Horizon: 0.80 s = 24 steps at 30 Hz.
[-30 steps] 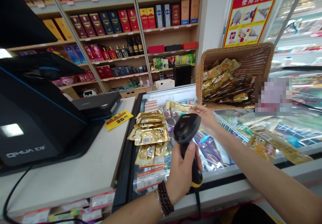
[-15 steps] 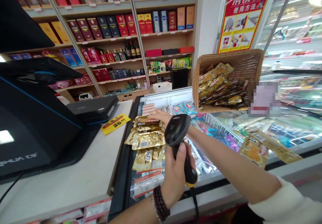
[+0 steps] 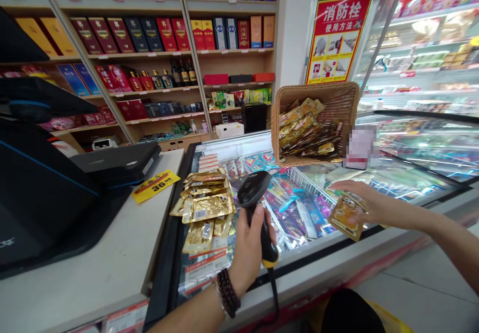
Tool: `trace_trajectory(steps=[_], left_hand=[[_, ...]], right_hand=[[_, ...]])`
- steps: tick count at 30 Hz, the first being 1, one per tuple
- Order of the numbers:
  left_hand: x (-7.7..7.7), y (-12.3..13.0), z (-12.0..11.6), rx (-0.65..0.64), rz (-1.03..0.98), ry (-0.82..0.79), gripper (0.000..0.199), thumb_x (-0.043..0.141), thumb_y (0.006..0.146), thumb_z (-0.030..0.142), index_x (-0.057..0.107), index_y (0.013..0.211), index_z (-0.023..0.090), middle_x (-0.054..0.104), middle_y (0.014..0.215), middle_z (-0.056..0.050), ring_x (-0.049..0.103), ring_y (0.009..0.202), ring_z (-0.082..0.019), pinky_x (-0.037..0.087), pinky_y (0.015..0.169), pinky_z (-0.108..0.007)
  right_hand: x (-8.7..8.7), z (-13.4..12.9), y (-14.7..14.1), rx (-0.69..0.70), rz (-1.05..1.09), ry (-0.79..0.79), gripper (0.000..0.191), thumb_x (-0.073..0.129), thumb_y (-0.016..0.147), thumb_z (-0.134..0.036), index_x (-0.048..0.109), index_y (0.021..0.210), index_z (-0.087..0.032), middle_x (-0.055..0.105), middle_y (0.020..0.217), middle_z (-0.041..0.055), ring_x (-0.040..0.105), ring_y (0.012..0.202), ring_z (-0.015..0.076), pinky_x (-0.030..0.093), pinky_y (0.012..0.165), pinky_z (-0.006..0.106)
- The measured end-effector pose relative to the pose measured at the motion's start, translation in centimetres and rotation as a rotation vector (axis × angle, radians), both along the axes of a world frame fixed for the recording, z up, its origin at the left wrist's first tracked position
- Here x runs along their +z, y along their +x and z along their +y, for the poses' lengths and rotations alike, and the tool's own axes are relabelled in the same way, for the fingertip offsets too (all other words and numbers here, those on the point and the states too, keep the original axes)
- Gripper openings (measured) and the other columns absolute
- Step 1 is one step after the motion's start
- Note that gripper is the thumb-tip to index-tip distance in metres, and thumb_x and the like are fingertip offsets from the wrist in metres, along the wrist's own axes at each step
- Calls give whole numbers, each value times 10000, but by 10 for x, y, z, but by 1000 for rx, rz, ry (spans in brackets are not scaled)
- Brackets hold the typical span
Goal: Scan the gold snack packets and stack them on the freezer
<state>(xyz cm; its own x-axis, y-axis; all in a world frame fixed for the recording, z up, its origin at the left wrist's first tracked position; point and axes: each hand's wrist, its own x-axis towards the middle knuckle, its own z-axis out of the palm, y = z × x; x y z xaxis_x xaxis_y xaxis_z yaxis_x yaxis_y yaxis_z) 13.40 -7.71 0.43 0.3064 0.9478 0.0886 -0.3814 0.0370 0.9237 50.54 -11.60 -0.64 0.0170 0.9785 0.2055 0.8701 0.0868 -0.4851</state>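
My left hand [image 3: 249, 245], with dark beads at the wrist, is wrapped round the handle of a black barcode scanner [image 3: 254, 189] above the glass-topped freezer. At the right, my right hand [image 3: 357, 205] has its fingers on a gold packet [image 3: 346, 218] near the freezer's front edge. A pile of gold packets [image 3: 207, 207] lies on the left end of the glass, left of the scanner. Behind, a wicker basket [image 3: 355, 103] lies tilted with its opening towards me and many gold packets inside.
A yellow price tag [image 3: 156, 186] lies on the white counter [image 3: 101, 243] at the left, beside a black checkout machine [image 3: 33, 188]. Next to the basket stands a blurred pinkish item [image 3: 359, 146]. Shelves of boxes [image 3: 138, 36] fill the back wall.
My right hand has moved from the far side of the left pile to the packets at the right and taken hold of one. My left hand still holds the scanner. The view has shifted rightward.
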Motion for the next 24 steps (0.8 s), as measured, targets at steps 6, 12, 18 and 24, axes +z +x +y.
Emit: trace_trajectory(steps=[6,12,18,24], left_hand=[[-1,3,-1,7,-1,-16,616,757,770,784,550,911,222,584,660,61,531,455,-97,449,437,-221],[0,4,0,8,10,-21,627,756,757,796,551,866,214,588,651,58,530,446,-91,455,439,-223],[1,5,2,23,-6,-58,650,785,726,793,541,893,215,606,655,62,517,432,-77,423,418,-202],[-3,5,7,26,-19,-117,693,801,682,813,544,901,208,597,667,69,528,435,-76,438,414,-206]], right_hand=[[-10,-10,27,67,-97,-157,540,757,756,-352,785,1286,-450,685,1461,154,576,1445,278,400,1217,409],[-11,42,-21,25,-220,59,362,612,907,-367,821,1189,-277,757,1306,210,706,1219,401,509,1099,521],[2,93,-80,-146,-178,64,373,542,971,-254,708,1300,-202,807,906,141,767,824,343,567,805,428],[-9,140,-118,-99,623,226,342,865,686,-469,765,908,-228,777,843,33,677,661,215,590,599,357]])
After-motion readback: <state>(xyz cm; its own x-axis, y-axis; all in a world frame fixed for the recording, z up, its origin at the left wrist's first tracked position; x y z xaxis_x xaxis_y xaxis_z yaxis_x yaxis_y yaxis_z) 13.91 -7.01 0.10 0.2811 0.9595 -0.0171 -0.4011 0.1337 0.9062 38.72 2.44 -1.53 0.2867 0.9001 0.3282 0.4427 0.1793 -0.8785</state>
